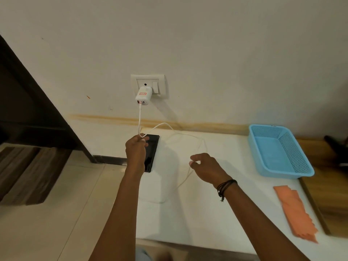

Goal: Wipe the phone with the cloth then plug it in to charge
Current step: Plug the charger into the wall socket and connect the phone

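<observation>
Lying flat on the white table near the wall, the black phone sits screen up with its long side running away from the person, its left edge close to the table's left edge. The left hand hovers over the phone's left side, covering part of it, with thumb and fingers pinched on the white charging cable just above the phone's far end. From that pinch the cable rises straight up to the white charger, which is plugged into the wall socket directly above the phone (a switch sits on the plate just right of the charger).

Another stretch of the cable arcs out to the right from the left hand, loops over the table and comes back toward the right hand. That hand is held above the table to the right of the phone, apart from it, with thumb and forefinger closed on a thin run of the cable and the other fingers curled loosely. A dark cord bracelet circles the right wrist. Whether the cable's plug is already in the phone cannot be told, since the left hand hides that end.

Farther right, a light blue perforated basket stands near the wall. In front of it the orange cloth lies flat along the table's right edge, well apart from both hands.
</observation>
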